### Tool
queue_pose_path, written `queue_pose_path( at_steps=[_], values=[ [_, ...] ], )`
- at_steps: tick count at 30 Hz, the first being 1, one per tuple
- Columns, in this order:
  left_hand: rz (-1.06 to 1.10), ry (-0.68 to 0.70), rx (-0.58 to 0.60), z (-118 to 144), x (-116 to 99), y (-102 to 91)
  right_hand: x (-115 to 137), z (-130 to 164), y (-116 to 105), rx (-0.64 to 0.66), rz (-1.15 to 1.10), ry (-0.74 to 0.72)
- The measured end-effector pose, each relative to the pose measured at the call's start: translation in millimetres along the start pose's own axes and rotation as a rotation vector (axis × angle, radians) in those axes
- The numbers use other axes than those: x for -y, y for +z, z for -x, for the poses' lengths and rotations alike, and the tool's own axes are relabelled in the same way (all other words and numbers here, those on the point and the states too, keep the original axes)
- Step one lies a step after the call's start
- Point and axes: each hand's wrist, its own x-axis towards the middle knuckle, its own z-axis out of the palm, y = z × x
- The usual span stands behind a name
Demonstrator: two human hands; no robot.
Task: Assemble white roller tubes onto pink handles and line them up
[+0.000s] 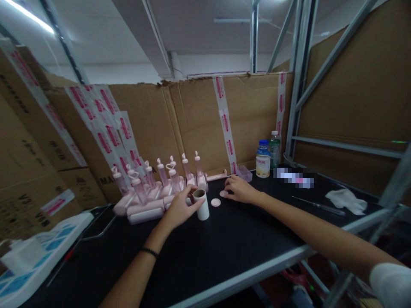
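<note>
My left hand [180, 207] is curled around a small white tube [202, 204] that stands upright on the black counter [224, 252], its open mouth up, just in front of the pile of pink roller parts [150, 192]; my right hand [239, 189] lies flat, fingertips pressing on a small pink disc [224, 193], not yet closed around it; a second pink disc [215, 202] lies between that one and the tube, apart from both. I judge I am at the capping step: tube steadied, cap being picked; the next move calls for pinching the disc off the flat surface, which is fiddly since it lies thin, then carrying it over to the tube's mouth and seating it square while the left keeps the tube from tipping. Two bottles [263, 159] stand by the cardboard wall [199, 119]; a crumpled white glove [346, 200] lies far right.
</note>
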Motion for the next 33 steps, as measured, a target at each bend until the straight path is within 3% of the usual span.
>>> queue_pose_path(
  at_steps=[9,16,20,24,28,33],
  values=[
    [0.023,0.016,-0.030,-1.4,2.8,2.6,6.7,-0.5,-5.0,0.026,-0.087,-0.013],
    [0.049,-0.003,-0.028,-0.3,1.2,1.5,8.4,0.4,3.4,0.037,-0.130,0.004],
    [0.056,-0.002,-0.025,1.2,5.3,3.1,14.4,-0.5,0.5,-0.054,-0.204,0.088],
    [0.058,-0.003,-0.030,3.8,5.1,3.1,29.7,-9.9,-13.9,-0.209,-0.442,0.152],
    [0.110,-0.019,-0.027,6.3,4.9,3.6,55.1,-26.7,-31.1,-0.299,-0.493,0.021],
    [0.150,-0.009,-0.054,9.1,7.1,5.5,80.8,-40.3,-30.7,-0.269,-0.423,-0.192]
  ],
)
